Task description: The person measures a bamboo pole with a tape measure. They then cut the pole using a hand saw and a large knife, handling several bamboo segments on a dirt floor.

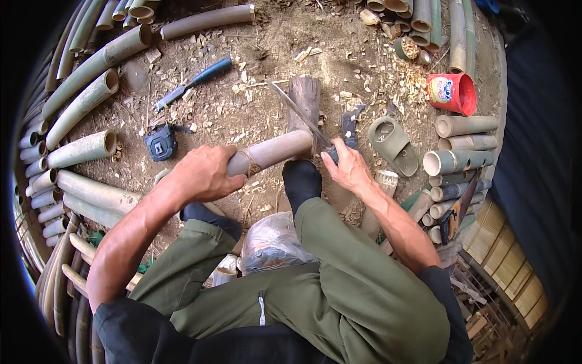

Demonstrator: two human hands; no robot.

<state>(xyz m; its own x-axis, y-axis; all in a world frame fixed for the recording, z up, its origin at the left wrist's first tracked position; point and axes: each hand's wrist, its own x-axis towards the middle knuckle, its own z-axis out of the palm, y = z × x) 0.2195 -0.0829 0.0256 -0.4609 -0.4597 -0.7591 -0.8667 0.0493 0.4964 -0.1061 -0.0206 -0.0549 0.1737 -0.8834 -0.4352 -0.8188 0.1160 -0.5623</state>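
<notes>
My left hand is wrapped round the left end of a short bamboo tube, which lies tilted in front of me. Its right end rests against a wooden block on the ground. In my right hand is the dark handle of a knife. The long, narrow blade of the knife slants up to the left, passing over the block close to the tube's right end; whether it touches the tube I cannot tell. My dark-socked foot is just below that end.
A blue-handled chisel and a tape measure lie at the left. Bamboo tubes are stacked along both sides. To the right are a green sandal, a red tub and a handsaw. Wood chips litter the dirt floor.
</notes>
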